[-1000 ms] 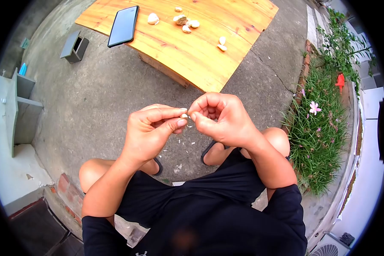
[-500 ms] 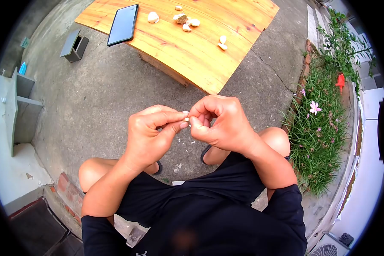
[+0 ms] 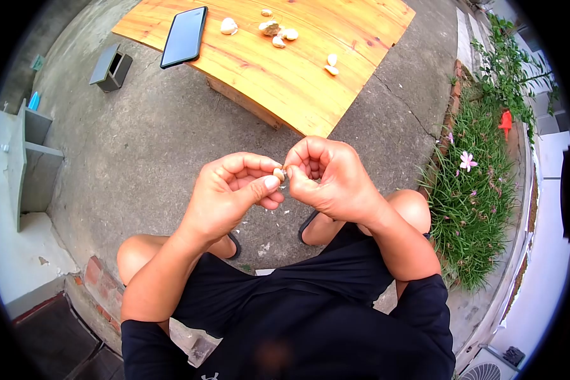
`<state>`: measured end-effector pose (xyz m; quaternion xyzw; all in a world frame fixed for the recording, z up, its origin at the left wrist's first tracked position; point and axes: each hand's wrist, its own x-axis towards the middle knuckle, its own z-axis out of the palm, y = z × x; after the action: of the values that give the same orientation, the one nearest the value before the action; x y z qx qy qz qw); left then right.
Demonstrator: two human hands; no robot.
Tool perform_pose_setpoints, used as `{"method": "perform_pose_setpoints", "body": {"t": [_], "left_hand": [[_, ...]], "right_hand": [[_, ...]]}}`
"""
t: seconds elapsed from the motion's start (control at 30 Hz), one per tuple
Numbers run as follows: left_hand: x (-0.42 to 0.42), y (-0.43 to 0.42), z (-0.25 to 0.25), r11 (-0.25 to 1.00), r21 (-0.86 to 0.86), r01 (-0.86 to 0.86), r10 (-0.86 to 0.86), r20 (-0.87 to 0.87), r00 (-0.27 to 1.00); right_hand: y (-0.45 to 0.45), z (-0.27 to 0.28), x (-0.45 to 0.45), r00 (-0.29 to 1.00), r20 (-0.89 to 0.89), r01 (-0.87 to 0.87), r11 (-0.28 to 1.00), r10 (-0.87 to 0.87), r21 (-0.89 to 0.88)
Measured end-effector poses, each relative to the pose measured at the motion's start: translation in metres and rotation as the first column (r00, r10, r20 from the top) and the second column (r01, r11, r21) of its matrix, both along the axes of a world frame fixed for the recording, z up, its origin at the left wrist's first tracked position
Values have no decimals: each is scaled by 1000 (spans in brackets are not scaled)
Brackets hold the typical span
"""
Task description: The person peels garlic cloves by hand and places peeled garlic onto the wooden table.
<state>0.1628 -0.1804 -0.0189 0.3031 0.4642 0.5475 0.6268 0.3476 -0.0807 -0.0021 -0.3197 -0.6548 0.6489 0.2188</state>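
Between the thumb and index finger of my left hand (image 3: 234,188) is a small pale garlic clove (image 3: 278,173). My right hand (image 3: 329,174) is closed in a pinch at the clove's right end, on what looks like a bit of its skin; the fingertips partly hide it. Both hands are above the ground, just short of the wooden table (image 3: 291,95). On that table lie a broken garlic bulb (image 3: 270,28) with loose cloves around it, a larger white garlic piece (image 3: 228,26) to its left, and two cloves (image 3: 332,64) near the right edge.
A phone (image 3: 183,37) lies at the table's left edge. A grey box-like stool (image 3: 111,68) stands on the concrete at left. Grass with pink flowers (image 3: 468,161) borders the right side. Small pale flakes are scattered on the ground between my feet.
My left fingers have shifted and the lower ones have spread, so more of the clove shows. My right hand has moved slightly right, still pinching at the clove's end.
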Motion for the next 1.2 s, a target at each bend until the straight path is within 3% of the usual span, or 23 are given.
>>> {"method": "perform_pose_setpoints", "body": {"t": [0.23,0.27,0.37,0.47,0.57,0.73,0.87,1.03,1.2], "left_hand": [[-8,4,2,993,-118,-15,47,270,962],[-8,4,1,993,-118,-22,52,257,965],[-8,4,0,993,-110,-34,58,221,973],[-6,3,0,996,-84,-37,50,163,985],[-3,3,-3,998,-27,-60,61,52,997],[0,0,-8,994,81,-70,77,-86,993],[3,-2,-5,995,62,-81,90,-167,982],[10,-4,-5,984,139,-111,152,-331,931],[10,-4,-5,985,136,-110,152,-357,921]], "right_hand": [[1,6,5,1000,5,-20,999,20,-34],[1,6,6,1000,0,-25,999,25,-41],[11,12,15,972,183,-186,960,149,208],[4,5,4,999,-31,29,991,-25,132],[5,1,4,996,-80,61,980,-46,187],[4,5,3,998,-62,21,903,7,430],[6,8,5,998,4,-49,835,57,548],[2,12,5,996,66,-78,887,53,455],[-4,10,2,996,88,-22,952,-5,305]]}}
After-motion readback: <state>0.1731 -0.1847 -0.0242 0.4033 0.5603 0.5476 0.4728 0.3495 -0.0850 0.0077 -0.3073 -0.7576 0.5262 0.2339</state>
